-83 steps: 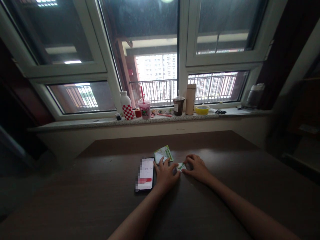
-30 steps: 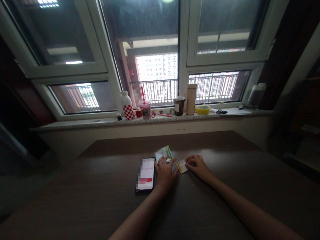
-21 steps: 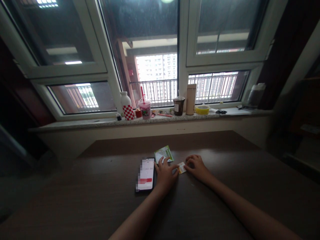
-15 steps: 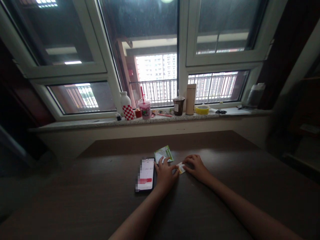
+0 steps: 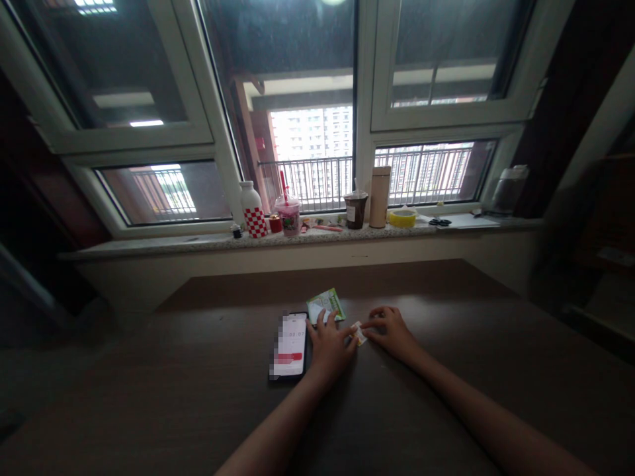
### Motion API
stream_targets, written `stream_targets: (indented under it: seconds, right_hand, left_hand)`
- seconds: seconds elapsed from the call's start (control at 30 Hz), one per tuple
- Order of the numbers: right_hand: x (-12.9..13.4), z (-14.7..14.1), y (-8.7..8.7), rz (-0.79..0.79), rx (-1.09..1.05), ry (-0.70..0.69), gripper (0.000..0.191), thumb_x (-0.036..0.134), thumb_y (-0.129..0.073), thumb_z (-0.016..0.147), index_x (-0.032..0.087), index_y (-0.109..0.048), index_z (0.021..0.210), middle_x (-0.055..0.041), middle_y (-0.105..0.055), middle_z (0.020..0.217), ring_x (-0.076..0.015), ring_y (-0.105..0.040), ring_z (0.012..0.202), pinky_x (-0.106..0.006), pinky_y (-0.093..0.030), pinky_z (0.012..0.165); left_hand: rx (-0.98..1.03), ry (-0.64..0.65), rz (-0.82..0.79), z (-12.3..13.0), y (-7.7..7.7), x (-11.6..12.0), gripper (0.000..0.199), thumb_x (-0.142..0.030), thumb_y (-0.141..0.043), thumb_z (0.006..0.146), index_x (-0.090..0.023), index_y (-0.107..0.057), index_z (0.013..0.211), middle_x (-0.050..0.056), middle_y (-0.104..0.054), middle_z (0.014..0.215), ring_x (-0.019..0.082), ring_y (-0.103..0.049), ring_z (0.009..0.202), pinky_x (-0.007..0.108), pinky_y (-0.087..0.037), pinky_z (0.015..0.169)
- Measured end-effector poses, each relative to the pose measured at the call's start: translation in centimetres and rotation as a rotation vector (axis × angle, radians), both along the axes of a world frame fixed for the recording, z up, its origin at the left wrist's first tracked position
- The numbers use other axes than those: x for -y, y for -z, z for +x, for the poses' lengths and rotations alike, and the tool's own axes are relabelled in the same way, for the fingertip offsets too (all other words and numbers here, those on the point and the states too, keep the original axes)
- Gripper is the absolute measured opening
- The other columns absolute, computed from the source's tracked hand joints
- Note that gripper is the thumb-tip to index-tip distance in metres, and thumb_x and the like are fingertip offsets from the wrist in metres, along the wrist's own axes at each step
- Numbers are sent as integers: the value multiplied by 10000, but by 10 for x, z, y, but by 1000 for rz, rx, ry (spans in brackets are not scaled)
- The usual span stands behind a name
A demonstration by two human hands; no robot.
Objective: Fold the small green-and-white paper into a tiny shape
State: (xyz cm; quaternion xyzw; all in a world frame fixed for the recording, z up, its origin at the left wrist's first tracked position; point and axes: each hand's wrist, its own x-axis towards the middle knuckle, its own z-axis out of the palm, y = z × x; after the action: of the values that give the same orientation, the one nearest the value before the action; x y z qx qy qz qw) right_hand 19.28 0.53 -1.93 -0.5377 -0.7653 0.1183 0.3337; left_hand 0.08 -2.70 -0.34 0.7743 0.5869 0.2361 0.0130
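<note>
Packet [image 5: 360,335] between left hand [image 5: 331,344] and right hand [image 5: 391,330] — green earlier, now yellow-white.

Left hand [image 5: 331,342] spread, right hand [image 5: 391,332] curled nearby

Hands, two: left hand [image 5: 330,345], right hand [image 5: 394,332]. Packets, two: small white-and-yellow packet [image 5: 360,335], green-and-white packet [image 5: 325,303]. Phone [image 5: 292,347]: one. Worktop [image 5: 193,423]: one. Drink cups, two: pink cup [image 5: 289,219], dark cup [image 5: 355,213]. Checked bottle [image 5: 253,208]: one. Tan flask [image 5: 380,198]: one. Yellow tape roll [image 5: 402,223]: one. Scissors [image 5: 439,223]: one pair. Red pot [image 5: 274,224]: one. Small dark jar [image 5: 237,231]: one. Pink stick [image 5: 328,228]: one. Lidded container [image 5: 510,190]: one. Window panes [image 5: 297,46]: five. Windowsill [image 5: 143,247]: one. Scraps [image 5: 310,222]: several, too small to count.
</note>
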Motion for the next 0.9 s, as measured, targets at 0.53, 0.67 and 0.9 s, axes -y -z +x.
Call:
stream_targets:
  seconds: [0.53,0.67,0.9]
  right_hand:
    - [1,4,-3,-54,18,-63,300,190,-672,733,357,-749,970,-53,-590,1145,-264,-472,1144,-446,-359,1014]
    - [0,4,-2,-60,2,-65,254,189,-682,740,333,-759,935,-57,-599,1141,-265,-472,1146,-448,-357,1017]
    - [1,4,-4,-37,-13,-76,160,222,-684,764,325,-761,858,-50,-617,1101,-261,-478,1126,-451,-365,1006]
  left_hand:
    - [3,-35,-31,1,-4,3,264,-490,-589,822,-398,-683,1051,26,-465,1405,347,-222,1383,708,-32,1069]
    - [13,-23,-19,0,-1,1,249,-487,-589,822,-399,-693,1029,35,-483,1385,349,-236,1376,713,-33,1063]
    - [15,-32,-46,-1,-3,1,240,-483,-603,813,-403,-703,1015,21,-490,1386,344,-233,1377,704,-31,1070]
